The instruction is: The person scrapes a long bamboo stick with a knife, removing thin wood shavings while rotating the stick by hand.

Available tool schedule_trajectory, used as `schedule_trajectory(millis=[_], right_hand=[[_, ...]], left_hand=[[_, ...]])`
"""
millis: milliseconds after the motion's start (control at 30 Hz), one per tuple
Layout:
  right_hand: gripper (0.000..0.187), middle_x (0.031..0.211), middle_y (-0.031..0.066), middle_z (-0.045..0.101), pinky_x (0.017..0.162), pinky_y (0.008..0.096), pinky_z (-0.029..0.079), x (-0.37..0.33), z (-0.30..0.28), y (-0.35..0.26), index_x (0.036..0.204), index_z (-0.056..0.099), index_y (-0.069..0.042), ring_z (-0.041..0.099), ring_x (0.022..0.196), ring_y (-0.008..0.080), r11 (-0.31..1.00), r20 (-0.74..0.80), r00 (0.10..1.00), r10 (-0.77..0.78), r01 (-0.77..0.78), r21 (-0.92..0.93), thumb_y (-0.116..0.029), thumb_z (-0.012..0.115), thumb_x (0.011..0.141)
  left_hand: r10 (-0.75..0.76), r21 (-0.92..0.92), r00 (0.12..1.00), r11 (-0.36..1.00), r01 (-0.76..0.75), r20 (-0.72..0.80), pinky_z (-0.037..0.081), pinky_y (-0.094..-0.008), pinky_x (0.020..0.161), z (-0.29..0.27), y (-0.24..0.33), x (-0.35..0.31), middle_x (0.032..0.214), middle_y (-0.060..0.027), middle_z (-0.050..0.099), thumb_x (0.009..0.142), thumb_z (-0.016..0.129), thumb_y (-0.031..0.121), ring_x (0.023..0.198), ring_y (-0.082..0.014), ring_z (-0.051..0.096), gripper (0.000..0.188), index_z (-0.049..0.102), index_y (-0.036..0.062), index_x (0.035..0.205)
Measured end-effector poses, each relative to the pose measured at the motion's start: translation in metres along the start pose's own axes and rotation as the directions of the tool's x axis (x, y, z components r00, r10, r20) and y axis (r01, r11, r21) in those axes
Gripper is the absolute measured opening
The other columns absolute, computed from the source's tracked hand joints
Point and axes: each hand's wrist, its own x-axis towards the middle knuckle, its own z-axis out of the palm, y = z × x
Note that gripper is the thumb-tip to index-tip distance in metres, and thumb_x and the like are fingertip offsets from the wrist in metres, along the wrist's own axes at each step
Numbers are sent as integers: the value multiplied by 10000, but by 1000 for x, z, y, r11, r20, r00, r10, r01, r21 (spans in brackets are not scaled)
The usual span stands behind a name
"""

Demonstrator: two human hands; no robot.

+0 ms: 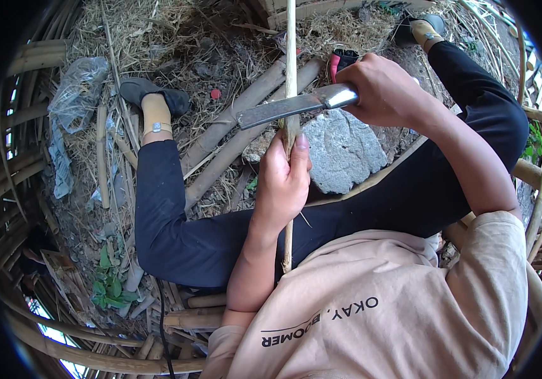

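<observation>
My left hand [282,180] is closed round a thin, pale wooden stick [291,50], thumb along its side. The stick runs upright through the picture, from the top edge to a frayed lower end by my shirt. My right hand [381,90] grips the handle of a broad, slightly curved knife [277,110]. Its grey blade crosses over the stick just above my left thumb, pointing left; whether the edge bites into the wood, I cannot tell. Below the blade lies a large grey stone [343,151], partly covered by my left hand.
Two bamboo poles [230,120] lie slantwise left of the stone, on ground strewn with straw. A clear plastic bag [78,95] and a green plant [108,284] are at the left. My legs [170,196] spread to both sides. Bamboo slats [94,360] surround the spot.
</observation>
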Motion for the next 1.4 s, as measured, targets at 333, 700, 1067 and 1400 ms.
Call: schedule_trajectory(millis=[333,700,1067,1400], right_hand=[[160,678,183,675,644,454,571,-2,5,-9,765,702,-7,692,668,375,998,0,1000,19,-19,-68,-156,727,711],[137,674,159,690,619,461,568,18,5,23,793,724,-39,707,646,349,969,-156,985,69,-103,-223,-110,712,676],[124,734,216,689,676,493,560,31,-34,61,786,728,-58,701,735,394,863,-369,855,364,-458,-211,-136,662,716],[140,720,166,691,702,470,574,8,6,-4,817,722,-59,700,710,372,999,-24,999,48,-48,-14,-112,674,697]], left_hand=[[7,-10,1000,1000,-7,8,313,-191,404,1,0,1,677,45,422,1085,455,374,490,-15,379,311,469,72,1012],[145,256,987,959,-124,-64,355,-211,448,2,-15,-3,676,29,455,1094,438,349,518,-33,415,329,490,41,991],[95,83,993,993,-89,-66,347,-196,415,5,-11,-5,672,32,463,1087,458,354,489,-21,414,313,485,65,967],[-108,-390,982,907,161,155,192,-195,372,-10,11,-1,662,58,358,1082,467,382,453,-9,297,310,445,115,926]])
